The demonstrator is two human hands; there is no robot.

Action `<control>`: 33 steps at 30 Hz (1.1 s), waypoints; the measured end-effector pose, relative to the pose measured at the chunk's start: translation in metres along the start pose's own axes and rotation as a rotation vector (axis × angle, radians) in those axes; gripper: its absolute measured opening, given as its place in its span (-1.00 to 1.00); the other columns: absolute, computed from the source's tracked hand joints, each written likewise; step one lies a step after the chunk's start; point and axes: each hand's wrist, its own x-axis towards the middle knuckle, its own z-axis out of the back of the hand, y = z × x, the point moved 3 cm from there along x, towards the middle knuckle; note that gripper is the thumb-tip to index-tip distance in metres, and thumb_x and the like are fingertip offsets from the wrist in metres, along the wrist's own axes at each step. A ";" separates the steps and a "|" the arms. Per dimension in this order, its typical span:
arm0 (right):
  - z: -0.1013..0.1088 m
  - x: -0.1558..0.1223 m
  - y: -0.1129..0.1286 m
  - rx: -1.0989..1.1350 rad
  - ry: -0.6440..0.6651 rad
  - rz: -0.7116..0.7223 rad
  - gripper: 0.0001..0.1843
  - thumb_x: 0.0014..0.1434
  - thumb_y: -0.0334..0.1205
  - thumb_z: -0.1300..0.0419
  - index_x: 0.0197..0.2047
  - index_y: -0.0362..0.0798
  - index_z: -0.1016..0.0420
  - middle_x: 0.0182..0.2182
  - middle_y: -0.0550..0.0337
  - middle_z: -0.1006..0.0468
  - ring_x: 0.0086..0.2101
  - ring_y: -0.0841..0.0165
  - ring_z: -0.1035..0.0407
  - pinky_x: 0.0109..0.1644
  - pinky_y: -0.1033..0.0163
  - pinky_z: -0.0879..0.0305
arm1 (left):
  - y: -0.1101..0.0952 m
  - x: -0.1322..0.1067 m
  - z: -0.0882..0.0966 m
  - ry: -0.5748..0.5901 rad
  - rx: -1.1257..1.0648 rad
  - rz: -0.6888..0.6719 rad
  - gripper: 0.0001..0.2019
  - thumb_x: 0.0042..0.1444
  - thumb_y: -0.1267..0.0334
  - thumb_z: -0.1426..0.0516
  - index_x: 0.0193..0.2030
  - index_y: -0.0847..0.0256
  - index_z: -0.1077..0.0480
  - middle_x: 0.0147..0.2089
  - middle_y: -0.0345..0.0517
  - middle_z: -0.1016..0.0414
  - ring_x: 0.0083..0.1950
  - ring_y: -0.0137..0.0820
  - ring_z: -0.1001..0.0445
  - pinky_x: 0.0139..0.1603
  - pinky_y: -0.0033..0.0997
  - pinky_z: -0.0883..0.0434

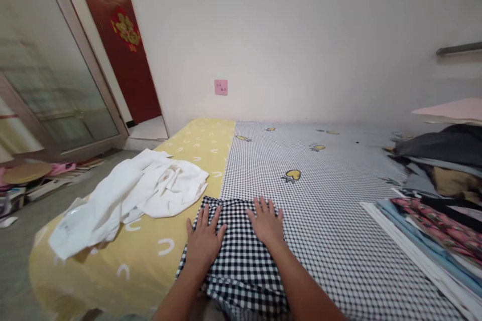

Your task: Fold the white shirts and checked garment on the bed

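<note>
A black-and-white checked cloth (241, 256), folded into a rough rectangle, lies at the near edge of the bed. My left hand (204, 241) rests flat on its left side, fingers spread. On the upper right part of the same cloth, my right hand (266, 221) also lies flat with its fingers apart. Neither hand grips anything. The cloth's near end is wrinkled and partly hidden by my forearms. To the left of my hands, a crumpled white garment (165, 185) is spread loosely over the yellow sheet (150, 271).
A finely checked sheet with pineapple prints (324, 220) covers the bed's right side. Stacked folded clothes (433, 230) stand along the right edge, with a dark pile (444, 145) behind. A white wall (286, 35) bounds the far side. Books and other items (48, 180) lie on the floor at left.
</note>
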 end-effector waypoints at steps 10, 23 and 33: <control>0.002 -0.053 -0.074 -0.098 -0.074 0.012 -0.29 0.42 0.22 0.34 0.52 0.17 0.13 0.50 0.24 0.13 0.45 0.10 0.33 0.46 -0.23 0.42 | -0.004 -0.003 0.008 0.042 -0.044 0.032 -0.41 0.37 -0.07 0.12 0.49 -0.10 0.07 0.56 0.08 0.09 0.56 -0.05 0.08 0.45 0.35 0.06; -0.020 -0.164 -0.122 -0.144 -0.271 0.018 -0.36 0.39 0.04 0.18 0.46 0.08 -0.12 0.46 0.16 -0.06 0.43 0.10 0.20 0.44 -0.25 0.35 | 0.047 -0.017 0.012 0.186 -0.176 -0.014 -0.40 0.36 -0.07 0.16 0.49 -0.02 0.01 0.55 -0.10 0.02 0.55 -0.08 0.06 0.47 0.22 0.02; -0.051 -0.246 -0.110 1.500 0.040 -0.398 -0.17 0.00 0.31 -0.28 0.22 0.03 -0.28 0.09 -0.06 -0.56 0.05 0.01 -0.49 0.16 -0.09 -0.42 | 0.097 -0.088 0.027 -0.014 -0.067 -0.223 -0.40 0.31 0.25 -0.04 0.47 -0.04 -0.05 0.55 -0.02 0.00 0.52 -0.27 -0.04 0.47 -0.16 -0.05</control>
